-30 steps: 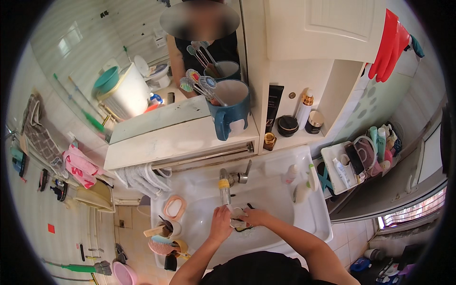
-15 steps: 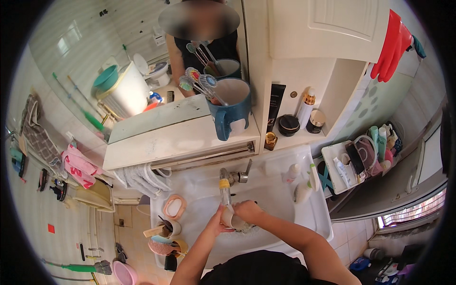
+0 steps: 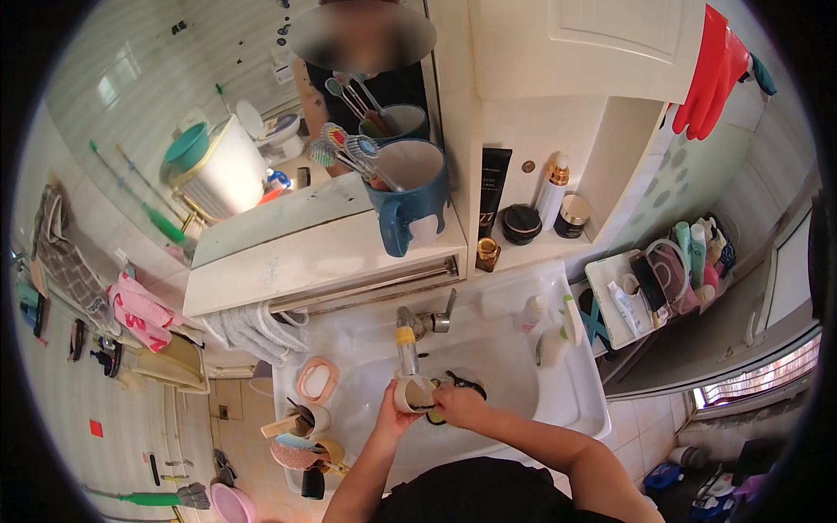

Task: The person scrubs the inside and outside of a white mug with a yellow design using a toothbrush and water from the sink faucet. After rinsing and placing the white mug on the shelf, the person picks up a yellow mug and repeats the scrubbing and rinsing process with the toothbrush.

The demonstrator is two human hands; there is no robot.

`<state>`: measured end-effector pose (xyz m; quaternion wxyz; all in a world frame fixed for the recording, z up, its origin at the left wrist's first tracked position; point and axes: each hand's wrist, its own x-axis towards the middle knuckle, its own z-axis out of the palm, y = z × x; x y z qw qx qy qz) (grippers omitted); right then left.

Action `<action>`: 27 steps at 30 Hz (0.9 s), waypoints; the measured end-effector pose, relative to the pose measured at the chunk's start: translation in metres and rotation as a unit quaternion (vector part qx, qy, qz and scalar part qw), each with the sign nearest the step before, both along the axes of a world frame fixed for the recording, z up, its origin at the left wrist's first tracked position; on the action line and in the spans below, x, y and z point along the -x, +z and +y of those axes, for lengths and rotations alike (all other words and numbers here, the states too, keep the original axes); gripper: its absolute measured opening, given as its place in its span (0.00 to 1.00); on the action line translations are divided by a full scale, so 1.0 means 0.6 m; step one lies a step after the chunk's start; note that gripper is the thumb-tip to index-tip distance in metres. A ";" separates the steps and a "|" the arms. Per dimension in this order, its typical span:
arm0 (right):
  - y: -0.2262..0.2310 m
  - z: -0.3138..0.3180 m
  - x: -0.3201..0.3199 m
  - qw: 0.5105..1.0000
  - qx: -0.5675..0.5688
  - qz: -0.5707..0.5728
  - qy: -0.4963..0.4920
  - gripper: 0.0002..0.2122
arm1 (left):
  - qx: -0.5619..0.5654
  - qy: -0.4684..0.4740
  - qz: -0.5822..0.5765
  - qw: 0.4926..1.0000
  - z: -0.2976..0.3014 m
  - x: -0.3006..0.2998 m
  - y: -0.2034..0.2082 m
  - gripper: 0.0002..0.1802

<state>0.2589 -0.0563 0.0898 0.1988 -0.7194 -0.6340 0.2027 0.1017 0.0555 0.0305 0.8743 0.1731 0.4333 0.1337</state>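
Over the washbasin (image 3: 514, 370), my left hand (image 3: 396, 418) is wrapped round a small cream cup (image 3: 403, 397), its mouth tilted up toward me. The cup sits just below the spout of the metal faucet (image 3: 407, 350), which has a yellow band. My right hand (image 3: 462, 407) is at the cup's right rim, fingers closed; a thin dark edge shows by the fingertips, too small to name. Behind that hand a black object (image 3: 466, 384) lies in the basin near the drain. A yellowish piece (image 3: 435, 416) is partly hidden under my right hand.
On the basin's left rim are a pink soap dish (image 3: 316, 381) and holders with combs and brushes (image 3: 307, 453). Bottles (image 3: 551, 349) stand at the right rim. A blue mug (image 3: 410, 196) with toothbrushes is on the ledge above. A white tray (image 3: 621, 301) sits to the right.
The cup has turned so its mouth faces up more, and both hands have shifted slightly. The black object in the basin now shows. The view has moved a little.
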 end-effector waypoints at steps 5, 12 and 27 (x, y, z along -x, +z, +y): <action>-0.014 0.006 -0.022 0.997 -0.050 -0.061 -0.013 0.08 | -0.013 0.005 0.013 1.000 -0.003 -0.005 0.009 0.33; 0.020 -0.002 -0.007 0.999 -0.007 0.010 -0.049 0.10 | -0.029 0.010 -0.006 1.000 -0.008 -0.003 -0.010 0.30; 0.007 -0.023 -0.065 0.983 0.029 0.111 -0.140 0.08 | -0.099 0.050 0.048 0.993 -0.012 -0.007 0.005 0.30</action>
